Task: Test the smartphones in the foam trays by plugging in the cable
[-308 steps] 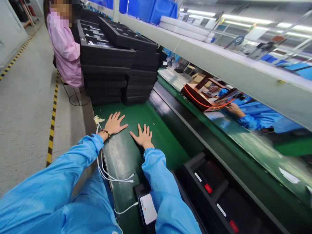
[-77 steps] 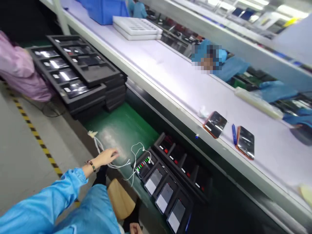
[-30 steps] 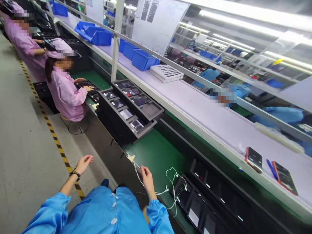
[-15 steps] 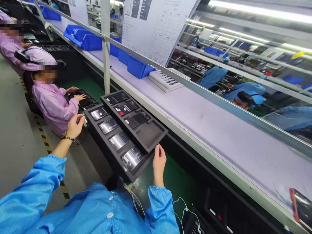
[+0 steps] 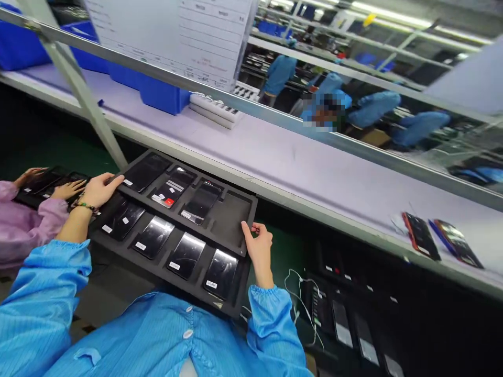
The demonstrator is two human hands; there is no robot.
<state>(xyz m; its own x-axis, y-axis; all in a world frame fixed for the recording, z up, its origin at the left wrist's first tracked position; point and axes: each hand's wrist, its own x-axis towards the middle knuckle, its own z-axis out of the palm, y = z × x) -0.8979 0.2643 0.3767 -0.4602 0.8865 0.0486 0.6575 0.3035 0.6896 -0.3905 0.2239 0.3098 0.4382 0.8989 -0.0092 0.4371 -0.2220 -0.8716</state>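
A black upper tray (image 5: 230,242) lies across a second one, with its near side overlapping the lower tray's far part. My left hand (image 5: 100,191) is closed on its left end, thumb on top. My right hand (image 5: 258,243) pinches the right end near the corner, thumb on the rim. Three dark phones sit in the upper tray's pockets, among them a phone with white and red labels (image 5: 173,187); the rightmost pocket (image 5: 230,217) shows its bare bottom. Beneath, the lower tray (image 5: 236,298) carries several glossy phones (image 5: 186,255) with small white labels.
A long pale bench (image 5: 314,173) runs behind the trays, with blue bins (image 5: 163,97), stacked white trays (image 5: 216,111) and two phones (image 5: 422,235). A co-worker's hand (image 5: 68,189) is close on the left. White cables (image 5: 301,293) and more phones lie at lower right.
My left hand has come from beside the lower tray's left end onto the upper tray's left end. My right hand stays at its right end. The view has turned right.
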